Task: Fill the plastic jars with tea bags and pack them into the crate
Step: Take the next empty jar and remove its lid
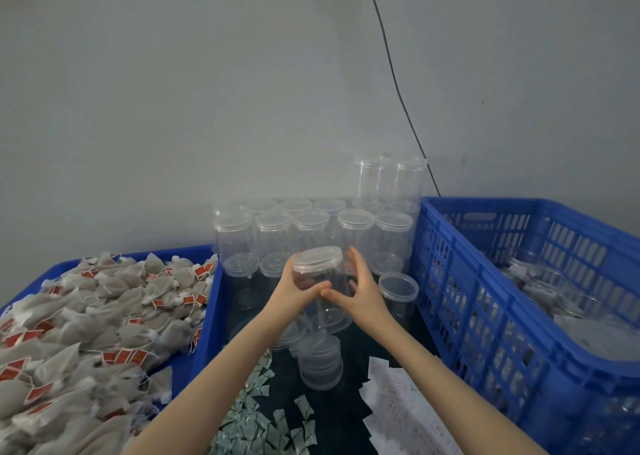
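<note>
At the frame's centre the left hand (300,283) grips an empty lidded plastic jar (320,286) while the right hand (358,290) touches its side with near-straight fingers, so the person should brace the body firmly before twisting off the lid (318,258).

We record a black cable (394,84) running down the grey wall (207,91) and passing out of sight behind the right-hand container. On the dark work surface (339,416) lie small green-and-white sachets (252,423) — a loose heap at lower centre — and, to their right, white printed paper slips (398,409), overlapping.
</note>
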### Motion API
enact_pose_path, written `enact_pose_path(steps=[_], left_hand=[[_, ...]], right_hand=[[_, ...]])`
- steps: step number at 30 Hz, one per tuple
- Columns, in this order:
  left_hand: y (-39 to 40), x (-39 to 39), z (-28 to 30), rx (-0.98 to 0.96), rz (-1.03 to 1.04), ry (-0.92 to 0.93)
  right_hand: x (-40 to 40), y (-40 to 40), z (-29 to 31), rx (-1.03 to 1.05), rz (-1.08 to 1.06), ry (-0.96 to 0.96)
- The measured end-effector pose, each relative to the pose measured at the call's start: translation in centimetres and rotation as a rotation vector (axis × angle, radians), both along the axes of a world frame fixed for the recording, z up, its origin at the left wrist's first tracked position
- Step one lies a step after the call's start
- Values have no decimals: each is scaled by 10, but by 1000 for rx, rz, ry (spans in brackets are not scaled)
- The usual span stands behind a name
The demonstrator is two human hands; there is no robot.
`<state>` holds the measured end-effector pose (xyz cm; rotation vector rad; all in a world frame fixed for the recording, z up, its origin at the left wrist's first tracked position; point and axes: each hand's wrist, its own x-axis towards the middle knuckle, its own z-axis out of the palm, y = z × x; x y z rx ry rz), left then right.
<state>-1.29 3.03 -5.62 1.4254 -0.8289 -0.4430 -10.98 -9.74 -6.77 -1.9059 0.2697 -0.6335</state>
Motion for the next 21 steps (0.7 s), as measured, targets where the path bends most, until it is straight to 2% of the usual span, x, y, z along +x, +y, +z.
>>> enact_pose_path(steps=[2, 5, 7, 9, 12, 14, 18, 21], left_hand=[[3, -3, 4, -3, -50, 33], [12, 0, 10, 113, -173, -7], [20, 7, 16, 193, -149, 18], [27, 14, 20, 189, -152, 69], [35, 13, 24, 161, -349, 153], [32, 7, 25, 150, -406, 198], [27, -3, 28, 160, -277, 96], [26, -3, 25, 118, -232, 95]], right_hand=[[1, 2, -4, 141, 123, 79], [-3, 1, -8, 252, 196, 92], [-9, 0, -9, 333, 303, 132], [-16, -2, -9, 465, 453, 172], [-20, 3, -5, 490, 653, 228], [-20, 7, -3, 453, 672, 220], [-16, 17, -5, 441, 568, 173], [-13, 20, -6, 424, 546, 148]])
